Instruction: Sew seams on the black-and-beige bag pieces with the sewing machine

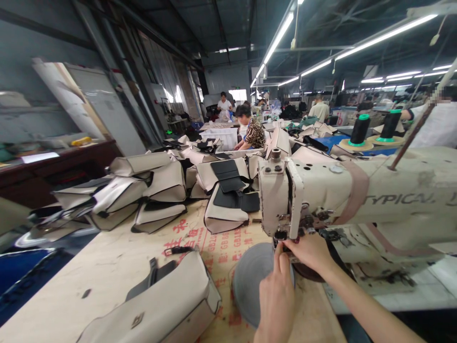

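At the needle end of a cream industrial sewing machine (278,200), both hands meet close to the presser foot. My left hand (276,290) comes up from below with the index finger stretched to the needle area and the other fingers curled in. From the right, my right hand (310,252) reaches under the machine head, thumb and fingers pinched together beside the left fingertip. Whatever sits between the fingertips is too small to tell. Beneath the left hand is a round grey disc (248,286) on the wooden table. A cream handbag with black edging (167,305) lies to the left.
More cream and black bags (228,205) are piled across the back of the wooden table (117,267). Black thread spools (359,131) stand behind the machine arm. A co-worker in a patterned top (255,136) bends over work beyond the pile. A blue container (21,276) is at lower left.
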Motion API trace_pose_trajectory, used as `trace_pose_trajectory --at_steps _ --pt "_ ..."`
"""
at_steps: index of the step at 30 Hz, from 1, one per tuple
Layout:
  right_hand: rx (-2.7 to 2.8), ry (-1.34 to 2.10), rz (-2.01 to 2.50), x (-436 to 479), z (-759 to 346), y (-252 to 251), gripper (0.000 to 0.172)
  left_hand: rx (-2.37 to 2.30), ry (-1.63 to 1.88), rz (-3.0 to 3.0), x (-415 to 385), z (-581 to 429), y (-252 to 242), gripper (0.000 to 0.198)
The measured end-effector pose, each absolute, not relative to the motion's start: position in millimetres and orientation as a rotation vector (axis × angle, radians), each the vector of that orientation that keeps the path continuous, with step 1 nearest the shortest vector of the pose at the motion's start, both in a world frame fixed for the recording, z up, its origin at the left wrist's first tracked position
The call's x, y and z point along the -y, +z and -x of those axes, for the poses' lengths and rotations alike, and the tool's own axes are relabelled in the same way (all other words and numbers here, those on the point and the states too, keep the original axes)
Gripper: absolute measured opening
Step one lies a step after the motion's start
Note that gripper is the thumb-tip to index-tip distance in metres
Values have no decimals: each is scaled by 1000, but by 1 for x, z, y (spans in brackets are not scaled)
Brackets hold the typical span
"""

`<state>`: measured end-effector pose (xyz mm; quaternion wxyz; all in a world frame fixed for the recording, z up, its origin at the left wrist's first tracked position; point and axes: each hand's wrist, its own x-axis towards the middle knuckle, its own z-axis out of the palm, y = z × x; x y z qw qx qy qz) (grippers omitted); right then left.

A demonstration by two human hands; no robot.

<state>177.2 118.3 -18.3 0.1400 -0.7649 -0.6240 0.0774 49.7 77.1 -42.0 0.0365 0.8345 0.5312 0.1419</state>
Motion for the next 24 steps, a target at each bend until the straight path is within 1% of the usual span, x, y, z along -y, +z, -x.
trace_pose_trajectory --at_steps 3,6,9,12,14,16,18,20,22,24 --pt "1870 184 2179 -116 -177 -17 30 -1642 265 -2650 -77 -53 -36 43" --pt "2001 170 2085 -110 -180 -12 24 -1624 176 -2686 -77 -56 -32 47" --pt "2164 208 1947 -107 -186 -5 21 -1617 133 -2719 -80 -58 -28 47" --pt "2274 239 1849 -109 -190 -1 22 -1557 162 -2719 -84 -54 -25 44" --pt "2314 238 1814 -110 -191 -2 23 -1471 258 -2669 -86 -47 -26 40" --pt "2337 217 1774 -109 -191 -6 27 -1417 489 -2530 -84 -39 -33 34" --pt "2355 189 1715 -106 -192 -10 32 -1400 815 -2244 -79 -33 -44 24" --pt "2379 166 1644 -103 -195 -12 36 -1365 1087 -1813 -73 -29 -54 17" --pt "2425 160 1565 -101 -199 -13 36 -1251 1203 -1368 -69 -28 -57 21" --pt "2480 163 1483 -101 -202 -13 36 -1098 1211 -1030 -71 -30 -53 28"
